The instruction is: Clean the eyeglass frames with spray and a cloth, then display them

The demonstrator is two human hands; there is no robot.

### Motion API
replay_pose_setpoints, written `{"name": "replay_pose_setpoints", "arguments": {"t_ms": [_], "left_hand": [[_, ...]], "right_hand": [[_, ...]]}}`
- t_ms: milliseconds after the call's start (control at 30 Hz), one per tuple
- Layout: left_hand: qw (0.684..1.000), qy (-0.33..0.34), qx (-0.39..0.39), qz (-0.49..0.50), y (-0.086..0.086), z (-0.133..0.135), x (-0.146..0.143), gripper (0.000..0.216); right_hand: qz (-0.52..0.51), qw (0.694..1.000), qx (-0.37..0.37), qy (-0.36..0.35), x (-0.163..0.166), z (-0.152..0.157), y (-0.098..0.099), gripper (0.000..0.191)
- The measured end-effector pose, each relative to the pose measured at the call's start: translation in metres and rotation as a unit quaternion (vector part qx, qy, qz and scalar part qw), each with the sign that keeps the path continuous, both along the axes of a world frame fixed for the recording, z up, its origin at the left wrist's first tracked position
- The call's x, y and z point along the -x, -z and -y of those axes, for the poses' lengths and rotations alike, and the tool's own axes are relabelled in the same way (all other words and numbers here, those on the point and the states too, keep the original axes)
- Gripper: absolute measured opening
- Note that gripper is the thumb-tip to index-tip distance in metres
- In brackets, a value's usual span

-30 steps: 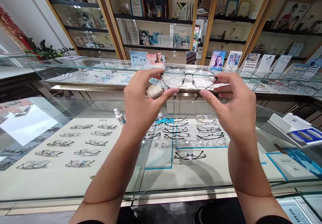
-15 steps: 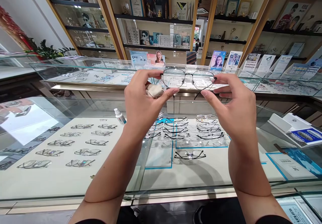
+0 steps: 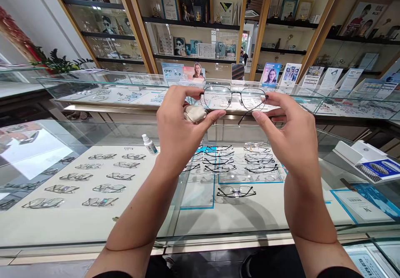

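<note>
Above the glass counter (image 3: 68,228), eyeglasses (image 3: 236,92) span crosswise between the left hand (image 3: 179,117), gripping one end plus a pale cloth (image 3: 194,113), and the right hand (image 3: 290,126), pinching the other.

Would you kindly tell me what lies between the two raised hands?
In the head view, thin dark-rimmed glasses span the gap, held by the left hand and the right hand.

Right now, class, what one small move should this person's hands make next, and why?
Probably let the right hand support the glasses alone, freeing the left hand to bring the pale cloth to the nearer lens: both hands hold the glasses at their ends, while the cloth sits bunched in the left hand.
</note>
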State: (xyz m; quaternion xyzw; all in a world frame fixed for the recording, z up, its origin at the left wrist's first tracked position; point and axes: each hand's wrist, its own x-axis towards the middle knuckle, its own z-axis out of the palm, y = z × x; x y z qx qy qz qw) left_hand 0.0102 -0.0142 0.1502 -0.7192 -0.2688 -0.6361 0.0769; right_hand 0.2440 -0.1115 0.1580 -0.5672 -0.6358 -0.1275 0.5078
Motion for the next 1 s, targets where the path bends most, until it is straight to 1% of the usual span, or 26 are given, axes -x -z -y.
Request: {"name": "replay_pose_setpoints", "arguments": {"t_ms": [133,533,733,1000], "left_hand": [[1.000,0.006,-0.009,-0.001,0.0004,0.0010,-0.0006,0.051],[0.999,-0.003,-0.032,-0.006,0.0010,0.0049,-0.0001,0.054],[1.000,-0.003,-0.028,-0.005,0.0015,0.0021,-0.0002,0.054],[0.999,-0.015,-0.033,-0.009,-0.0001,0.0047,-0.0010,0.053]], "right_hand": [[0.001,1.000,-0.016,-0.008,-0.0001,-0.0002,0.0005,0.045],[-0.006,1.000,0.007,-0.020,-0.0023,-0.0012,0.0010,0.048],[0.000,1.000,0.013,-0.026,-0.0049,-0.0002,0.0015,0.049],[-0.021,0.999,0.025,-0.018,-0.0005,0.0021,-0.0013,0.047]]}}
